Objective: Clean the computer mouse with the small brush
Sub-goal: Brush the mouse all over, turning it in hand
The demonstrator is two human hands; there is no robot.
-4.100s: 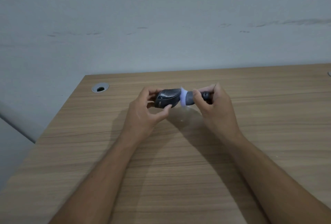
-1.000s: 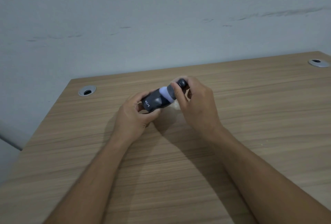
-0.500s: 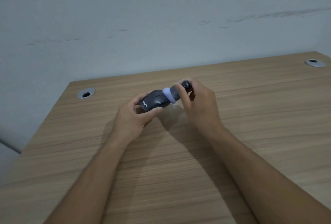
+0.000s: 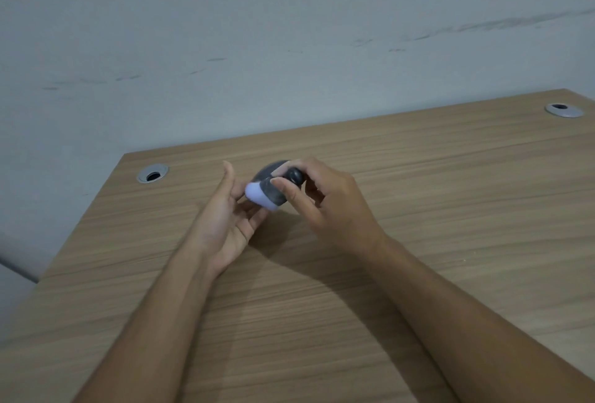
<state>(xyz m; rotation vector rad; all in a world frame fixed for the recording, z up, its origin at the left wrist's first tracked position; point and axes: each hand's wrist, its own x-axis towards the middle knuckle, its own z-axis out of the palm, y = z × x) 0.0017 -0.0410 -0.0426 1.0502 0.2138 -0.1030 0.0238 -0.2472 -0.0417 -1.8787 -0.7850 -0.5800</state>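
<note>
My right hand (image 4: pixel 328 209) pinches the small brush (image 4: pixel 273 195), which has a dark grey body, a black knob at the back and pale lilac bristles pointing left. The bristles sit just above the fingers of my left hand (image 4: pixel 225 219). That hand is turned palm to the right, thumb up and fingers spread, with nothing in the palm. The grey computer mouse (image 4: pixel 269 170) shows only as a blurred rounded shape behind the brush, beyond my left fingertips. I cannot tell whether it touches my fingers or the table (image 4: pixel 450 209).
The wooden table runs to a pale wall at the back. A round metal cable grommet (image 4: pixel 153 173) sits in the far left corner and another grommet (image 4: pixel 563 110) in the far right. The table's left edge drops off beside my left forearm.
My left hand, closed around the mouse half a second ago, has now spread flat. The mouse has shifted behind the brush, and the brush has swung so its bristles point left over my left fingers.
</note>
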